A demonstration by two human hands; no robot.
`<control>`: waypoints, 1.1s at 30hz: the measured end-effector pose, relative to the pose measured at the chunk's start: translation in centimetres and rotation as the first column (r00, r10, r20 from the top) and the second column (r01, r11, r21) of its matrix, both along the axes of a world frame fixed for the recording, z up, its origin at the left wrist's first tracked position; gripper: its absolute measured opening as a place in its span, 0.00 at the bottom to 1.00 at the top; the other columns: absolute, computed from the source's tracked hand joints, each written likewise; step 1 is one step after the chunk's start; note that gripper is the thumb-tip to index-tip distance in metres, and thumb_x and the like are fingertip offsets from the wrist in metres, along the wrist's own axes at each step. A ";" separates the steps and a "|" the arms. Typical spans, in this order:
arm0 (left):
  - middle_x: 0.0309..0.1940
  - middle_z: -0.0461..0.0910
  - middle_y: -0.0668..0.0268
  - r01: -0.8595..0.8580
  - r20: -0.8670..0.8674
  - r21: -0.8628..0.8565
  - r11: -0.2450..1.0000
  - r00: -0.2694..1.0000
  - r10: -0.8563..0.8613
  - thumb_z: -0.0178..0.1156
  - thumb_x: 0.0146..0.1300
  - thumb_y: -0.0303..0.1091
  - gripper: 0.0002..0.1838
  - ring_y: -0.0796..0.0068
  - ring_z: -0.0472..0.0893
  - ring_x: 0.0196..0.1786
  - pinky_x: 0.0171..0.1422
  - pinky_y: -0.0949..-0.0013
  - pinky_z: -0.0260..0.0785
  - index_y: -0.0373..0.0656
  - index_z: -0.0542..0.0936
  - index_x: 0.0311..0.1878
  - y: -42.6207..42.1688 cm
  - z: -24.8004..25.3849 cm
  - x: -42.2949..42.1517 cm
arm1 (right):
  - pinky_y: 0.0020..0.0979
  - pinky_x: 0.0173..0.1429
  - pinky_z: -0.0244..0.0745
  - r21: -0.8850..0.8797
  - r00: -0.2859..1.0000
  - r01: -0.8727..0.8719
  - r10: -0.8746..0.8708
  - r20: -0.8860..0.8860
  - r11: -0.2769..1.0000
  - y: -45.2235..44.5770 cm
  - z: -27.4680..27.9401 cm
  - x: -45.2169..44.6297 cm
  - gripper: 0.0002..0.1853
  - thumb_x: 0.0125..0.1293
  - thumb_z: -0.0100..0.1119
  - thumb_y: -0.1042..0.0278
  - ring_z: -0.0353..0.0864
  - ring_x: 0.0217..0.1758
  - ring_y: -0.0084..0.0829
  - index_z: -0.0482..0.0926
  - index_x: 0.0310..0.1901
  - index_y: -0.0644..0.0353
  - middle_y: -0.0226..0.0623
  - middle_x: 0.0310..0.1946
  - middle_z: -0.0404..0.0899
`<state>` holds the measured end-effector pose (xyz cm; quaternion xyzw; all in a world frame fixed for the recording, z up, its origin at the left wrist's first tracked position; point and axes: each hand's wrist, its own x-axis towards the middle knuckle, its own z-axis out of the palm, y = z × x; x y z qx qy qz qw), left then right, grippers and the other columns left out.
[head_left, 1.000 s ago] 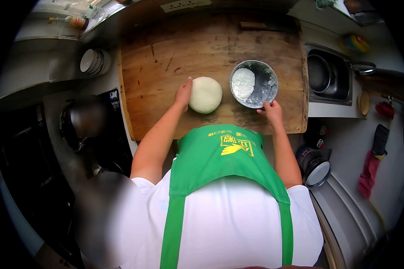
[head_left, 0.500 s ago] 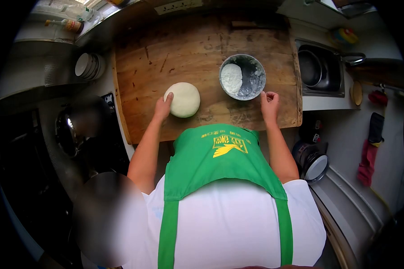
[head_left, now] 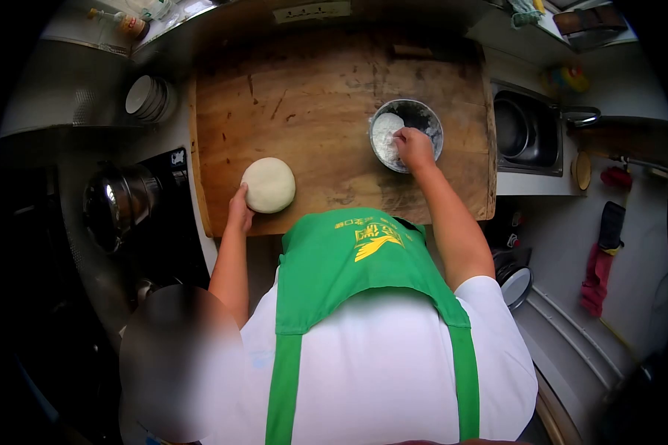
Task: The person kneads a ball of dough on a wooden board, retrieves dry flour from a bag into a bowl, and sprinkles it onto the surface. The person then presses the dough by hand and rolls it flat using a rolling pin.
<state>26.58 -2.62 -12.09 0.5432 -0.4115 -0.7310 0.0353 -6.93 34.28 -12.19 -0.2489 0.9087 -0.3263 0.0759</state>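
Observation:
My left hand [head_left: 240, 208] grips the near left side of a smooth, round ball of dough [head_left: 270, 185], with most of its fingers hidden beneath or behind it. The dough is near the front left of a wooden board [head_left: 319, 141]. My right hand [head_left: 414, 148] reaches over the near rim of a round metal bowl [head_left: 432, 119], fingers pinched together at the white flour [head_left: 385, 133]. The flour is heaped on the left side of the bowl, and the bowl's inner wall is dusted with it.
Right of the board is a sink [head_left: 549, 133] with a faucet [head_left: 583, 115]. Stacked bowls [head_left: 145, 98] and a shiny metal pot [head_left: 115, 204] stand on the left. A dark, blurred round shape covers the lower left.
My right hand has moved from beside the bowl into it, to the flour. My left hand and the dough have shifted left and slightly toward me.

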 end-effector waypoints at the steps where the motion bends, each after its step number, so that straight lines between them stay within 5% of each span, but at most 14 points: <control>1: 0.66 0.79 0.56 -0.047 -0.028 -0.009 0.999 0.999 0.047 0.54 0.78 0.52 0.32 0.61 0.80 0.66 0.70 0.55 0.72 0.34 0.72 0.71 0.6 0.2 -0.2 | 0.42 0.47 0.82 0.009 1.000 -0.017 0.017 0.000 1.000 0.0 0.9 0.1 0.07 0.61 0.70 0.69 0.87 0.37 0.44 0.88 0.39 0.59 0.41 0.35 0.87; 3: 0.66 0.79 0.56 -0.116 -0.053 -0.015 0.993 0.992 0.115 0.53 0.78 0.53 0.33 0.62 0.80 0.66 0.70 0.55 0.72 0.33 0.72 0.71 1.3 -0.2 -0.2 | 0.35 0.43 0.82 -0.095 0.877 0.253 -0.187 0.443 0.963 0.2 2.6 0.3 0.10 0.63 0.72 0.66 0.87 0.34 0.32 0.90 0.42 0.60 0.40 0.34 0.89; 4: 0.66 0.79 0.56 -0.112 -0.036 -0.061 0.992 0.993 0.110 0.53 0.79 0.54 0.33 0.63 0.80 0.65 0.70 0.57 0.71 0.33 0.73 0.70 1.2 -0.9 -0.3 | 0.28 0.40 0.81 -0.109 0.913 0.207 -0.152 0.380 0.972 0.5 2.3 0.2 0.11 0.67 0.70 0.66 0.85 0.34 0.22 0.90 0.46 0.61 0.37 0.37 0.90; 8: 0.62 0.82 0.57 -0.135 0.000 -0.151 0.979 0.991 0.137 0.53 0.78 0.57 0.34 0.66 0.81 0.63 0.68 0.64 0.71 0.31 0.77 0.67 0.9 -2.9 0.0 | 0.24 0.42 0.79 -0.322 0.807 0.255 -0.018 0.590 0.911 -1.2 4.9 1.8 0.11 0.74 0.64 0.69 0.84 0.39 0.18 0.89 0.51 0.65 0.32 0.40 0.90; 11: 0.60 0.84 0.57 -0.151 0.027 -0.199 0.968 0.987 0.159 0.52 0.78 0.60 0.36 0.67 0.81 0.61 0.66 0.65 0.72 0.30 0.79 0.64 1.1 -3.1 -0.4 | 0.24 0.43 0.79 -0.435 0.685 0.279 0.140 0.715 0.856 -3.3 4.0 3.3 0.13 0.74 0.64 0.67 0.83 0.39 0.18 0.88 0.54 0.65 0.32 0.40 0.90; 15: 0.58 0.84 0.55 -0.089 0.088 -0.288 0.954 0.989 0.119 0.50 0.78 0.62 0.38 0.66 0.82 0.60 0.66 0.64 0.71 0.28 0.80 0.62 1.2 -3.4 -0.4 | 0.25 0.43 0.78 -0.326 0.827 0.130 0.079 0.557 0.936 -5.8 4.9 4.7 0.14 0.75 0.61 0.69 0.82 0.38 0.18 0.87 0.55 0.65 0.32 0.39 0.89; 19: 0.61 0.83 0.56 -0.003 0.149 -0.311 0.950 0.987 0.051 0.48 0.79 0.61 0.38 0.67 0.81 0.62 0.69 0.66 0.69 0.28 0.78 0.65 1.4 -2.6 -0.2 | 0.27 0.42 0.81 -0.378 0.763 0.113 0.164 0.626 0.919 -7.4 1.8 6.3 0.15 0.77 0.55 0.71 0.84 0.37 0.18 0.85 0.57 0.66 0.33 0.40 0.89; 20: 0.61 0.83 0.56 -0.008 0.148 -0.309 0.951 0.987 0.056 0.48 0.79 0.61 0.38 0.67 0.81 0.62 0.69 0.66 0.69 0.28 0.78 0.65 1.3 -2.4 -0.1 | 0.35 0.50 0.83 -0.366 0.670 0.144 0.182 0.720 0.919 -7.6 1.6 6.9 0.17 0.72 0.56 0.73 0.88 0.43 0.28 0.83 0.59 0.68 0.41 0.45 0.88; 21: 0.57 0.84 0.55 -0.013 0.117 -0.327 0.945 0.992 0.054 0.48 0.78 0.63 0.39 0.66 0.82 0.59 0.66 0.64 0.71 0.28 0.79 0.62 1.2 -2.5 0.0 | 0.35 0.50 0.83 -0.362 0.670 0.139 0.182 0.720 0.922 -8.3 1.0 7.7 0.17 0.72 0.56 0.73 0.88 0.43 0.28 0.83 0.59 0.68 0.41 0.45 0.88; 23: 0.54 0.85 0.54 -0.036 0.087 -0.325 0.945 0.994 0.068 0.48 0.77 0.65 0.41 0.65 0.82 0.56 0.63 0.63 0.72 0.27 0.81 0.59 1.4 -3.1 0.5 | 0.42 0.60 0.81 -0.108 0.997 -0.052 0.058 0.053 0.993 -9.5 -0.7 9.0 0.23 0.65 0.58 0.71 0.86 0.53 0.44 0.79 0.62 0.67 0.49 0.51 0.85; 25: 0.53 0.85 0.54 -0.004 0.057 -0.328 0.945 0.998 0.024 0.48 0.78 0.65 0.41 0.65 0.82 0.56 0.63 0.64 0.72 0.27 0.81 0.58 1.2 -2.9 0.4 | 0.45 0.70 0.73 -0.081 0.976 -0.072 0.087 0.198 0.994 -9.4 -0.9 9.4 0.30 0.60 0.60 0.68 0.78 0.63 0.57 0.74 0.66 0.65 0.55 0.58 0.80; 27: 0.52 0.85 0.54 0.003 0.079 -0.345 0.938 0.996 0.026 0.48 0.78 0.65 0.41 0.66 0.82 0.55 0.62 0.64 0.72 0.27 0.81 0.57 2.0 -2.5 0.5 | 0.49 0.74 0.69 0.089 0.907 -0.399 0.407 -0.107 0.913 -9.8 -1.2 10.6 0.34 0.63 0.63 0.61 0.73 0.70 0.56 0.70 0.71 0.60 0.52 0.69 0.73; 28: 0.51 0.86 0.54 0.019 0.095 -0.366 0.930 0.995 0.017 0.48 0.78 0.66 0.41 0.66 0.82 0.55 0.61 0.64 0.72 0.27 0.82 0.56 1.5 -2.4 0.3 | 0.54 0.80 0.59 0.422 0.773 -0.554 0.632 -0.059 0.717 -7.9 -1.0 12.3 0.40 0.64 0.66 0.53 0.61 0.79 0.54 0.65 0.76 0.56 0.50 0.78 0.61; 33: 0.50 0.86 0.56 0.074 0.167 -0.435 0.897 0.986 -0.001 0.47 0.79 0.65 0.40 0.68 0.83 0.53 0.61 0.66 0.72 0.27 0.82 0.55 0.9 -2.0 -0.1 | 0.55 0.85 0.47 0.412 0.913 -0.375 0.407 0.011 0.830 -9.0 -1.3 12.1 0.42 0.68 0.63 0.45 0.48 0.86 0.51 0.62 0.79 0.51 0.46 0.83 0.51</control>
